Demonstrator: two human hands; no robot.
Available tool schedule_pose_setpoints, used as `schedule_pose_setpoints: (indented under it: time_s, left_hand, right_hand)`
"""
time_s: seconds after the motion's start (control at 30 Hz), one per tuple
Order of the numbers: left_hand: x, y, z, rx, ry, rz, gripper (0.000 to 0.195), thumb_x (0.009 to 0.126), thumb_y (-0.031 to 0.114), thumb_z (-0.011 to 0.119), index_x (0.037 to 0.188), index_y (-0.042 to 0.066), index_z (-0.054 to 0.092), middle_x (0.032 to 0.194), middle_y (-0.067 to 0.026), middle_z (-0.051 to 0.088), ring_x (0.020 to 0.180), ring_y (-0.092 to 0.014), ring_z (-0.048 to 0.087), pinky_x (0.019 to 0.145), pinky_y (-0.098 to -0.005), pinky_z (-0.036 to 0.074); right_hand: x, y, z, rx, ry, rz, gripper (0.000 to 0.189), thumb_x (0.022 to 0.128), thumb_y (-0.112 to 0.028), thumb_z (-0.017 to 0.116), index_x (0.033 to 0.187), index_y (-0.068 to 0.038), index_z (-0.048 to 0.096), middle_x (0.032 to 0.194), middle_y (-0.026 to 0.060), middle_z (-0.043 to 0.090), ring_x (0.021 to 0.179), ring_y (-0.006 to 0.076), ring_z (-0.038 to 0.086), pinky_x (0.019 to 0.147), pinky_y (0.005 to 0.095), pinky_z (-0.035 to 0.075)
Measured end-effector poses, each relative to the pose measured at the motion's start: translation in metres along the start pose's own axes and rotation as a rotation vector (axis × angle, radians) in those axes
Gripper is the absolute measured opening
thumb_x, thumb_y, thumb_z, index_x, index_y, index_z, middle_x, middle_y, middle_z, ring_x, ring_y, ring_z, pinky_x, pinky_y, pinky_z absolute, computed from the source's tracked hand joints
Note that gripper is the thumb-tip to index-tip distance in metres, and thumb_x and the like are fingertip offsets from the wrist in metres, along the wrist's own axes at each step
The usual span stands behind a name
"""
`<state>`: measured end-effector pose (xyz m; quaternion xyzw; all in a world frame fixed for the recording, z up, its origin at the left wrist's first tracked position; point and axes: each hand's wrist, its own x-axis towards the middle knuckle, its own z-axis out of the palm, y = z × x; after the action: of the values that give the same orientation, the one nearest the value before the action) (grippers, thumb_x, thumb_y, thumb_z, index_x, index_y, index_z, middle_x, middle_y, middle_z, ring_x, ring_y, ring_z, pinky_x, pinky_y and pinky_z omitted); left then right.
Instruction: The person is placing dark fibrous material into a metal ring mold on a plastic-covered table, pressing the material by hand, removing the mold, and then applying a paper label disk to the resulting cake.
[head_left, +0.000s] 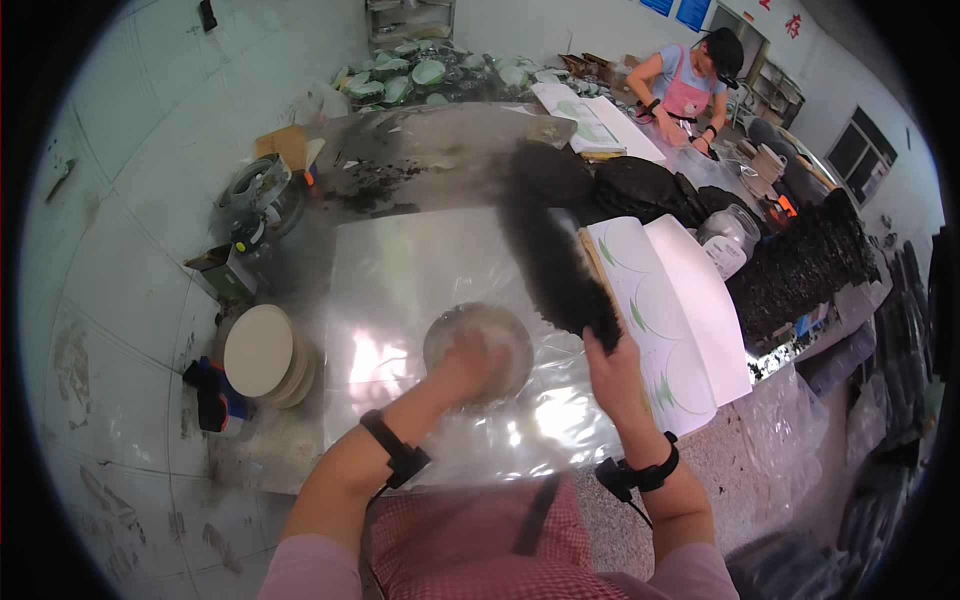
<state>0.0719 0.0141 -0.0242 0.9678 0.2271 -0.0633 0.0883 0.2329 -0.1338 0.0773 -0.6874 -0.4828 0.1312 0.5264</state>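
My left hand (474, 365) is blurred, its fingers spread flat over a pale round disc (442, 337). Disc and hand are over a stack of clear plastic film or bags (420, 259); whether the disc lies under or on top of the film I cannot tell. In my right hand (616, 367) is the near edge of a thin, ragged black sheet (559, 270), which looks like dried seaweed. Motion blurs the sheet, which stretches away towards a dark round pile (551, 176). Several pale round discs (259, 351) are stacked on the left.
Printed paper sheets (649, 322) lie right of the film. Beyond are round black stacks (637, 187), a clear plastic jar (729, 232) and a large black pile (806, 266). A tape roll (262, 176) sits at the left. Another person (690, 90) works at the far right.
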Motion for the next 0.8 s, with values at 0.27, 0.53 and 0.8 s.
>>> schedule_pose_setpoints:
  time_s: [0.27, 0.53, 0.8]
  left_hand:
    - [-0.054, -0.033, -0.05, -0.996, 0.754, -0.231, 0.021, 0.083, 0.002, 0.057, 0.103, 0.003, 0.063, 0.098, -0.0081, 0.064, 0.086, -0.02, 0.062, 0.078, -0.0297, 0.049]
    - [-0.059, -0.015, -0.013, -0.341, 0.401, -0.019, 0.039, 0.08, 0.021, 0.068, 0.116, 0.009, 0.059, 0.124, -0.0133, 0.048, 0.112, -0.033, 0.048, 0.091, -0.039, 0.045]
    - [-0.052, -0.015, -0.01, -0.13, 0.145, -0.1, 0.025, 0.081, 0.026, 0.066, 0.097, 0.006, 0.068, 0.122, -0.0165, 0.045, 0.114, -0.034, 0.045, 0.088, -0.0403, 0.046]
  right_hand:
    - [-0.069, 0.062, 0.075, -0.731, -0.444, -0.672, 0.056, 0.075, -0.005, 0.053, 0.13, -0.002, 0.046, 0.132, 0.0189, 0.046, 0.126, 0.0376, 0.04, 0.106, 0.0491, 0.031]
    - [0.004, 0.028, 0.075, -0.424, -0.541, -0.461, 0.036, 0.081, -0.016, 0.056, 0.111, 0.004, 0.058, 0.137, 0.0225, 0.041, 0.128, 0.038, 0.037, 0.107, 0.0466, 0.028]
    - [0.016, 0.065, 0.11, -0.68, -0.612, -0.304, 0.045, 0.084, -0.035, 0.059, 0.106, 0.005, 0.061, 0.14, 0.0233, 0.038, 0.132, 0.0349, 0.032, 0.107, 0.0447, 0.029]
